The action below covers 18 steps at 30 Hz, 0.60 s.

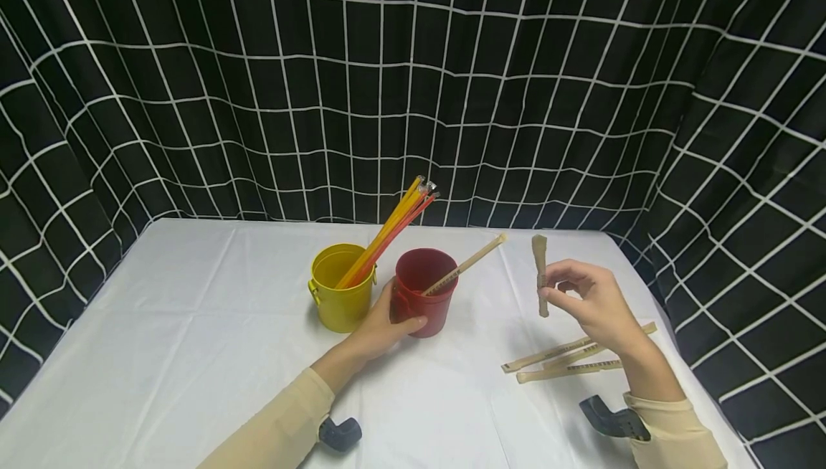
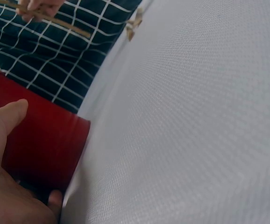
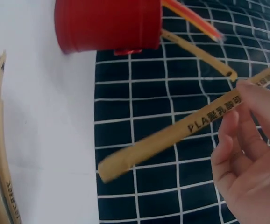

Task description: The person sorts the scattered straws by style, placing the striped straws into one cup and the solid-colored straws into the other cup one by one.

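Observation:
A red bucket (image 1: 422,311) stands mid-table, and my left hand (image 1: 381,325) grips its near left side, thumb across the front in the left wrist view. One paper-wrapped straw (image 1: 474,259) leans out of it to the right. My right hand (image 1: 596,300) pinches another paper-wrapped straw (image 1: 540,275) between thumb and fingers, above the table to the right of the bucket. Printed lettering shows on this wrapper (image 3: 219,112) in the right wrist view. Below the right hand, several more wrapped straws (image 1: 548,356) lie on the white cloth.
Left of the red bucket, close by, stands a yellow bucket (image 1: 340,311) holding several long orange and red sticks (image 1: 390,229) with shiny ends. A white cloth (image 1: 213,340) covers the table. Black curtains (image 1: 361,96) with a white grid hang behind and at both sides.

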Each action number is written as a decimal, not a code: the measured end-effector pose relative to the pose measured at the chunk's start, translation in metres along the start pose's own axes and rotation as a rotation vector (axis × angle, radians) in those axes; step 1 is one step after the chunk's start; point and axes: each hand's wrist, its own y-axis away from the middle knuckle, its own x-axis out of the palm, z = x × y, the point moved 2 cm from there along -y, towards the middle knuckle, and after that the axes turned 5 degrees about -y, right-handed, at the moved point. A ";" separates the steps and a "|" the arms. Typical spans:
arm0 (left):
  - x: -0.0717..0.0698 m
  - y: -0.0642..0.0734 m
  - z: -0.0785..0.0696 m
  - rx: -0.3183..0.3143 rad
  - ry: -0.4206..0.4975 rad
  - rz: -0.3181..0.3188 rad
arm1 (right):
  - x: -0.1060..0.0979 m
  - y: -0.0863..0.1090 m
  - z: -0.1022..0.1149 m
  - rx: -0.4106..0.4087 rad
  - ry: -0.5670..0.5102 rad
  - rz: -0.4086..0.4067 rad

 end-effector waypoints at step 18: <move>0.000 0.000 0.000 -0.003 -0.003 -0.001 | -0.002 -0.002 0.014 0.008 -0.657 -0.077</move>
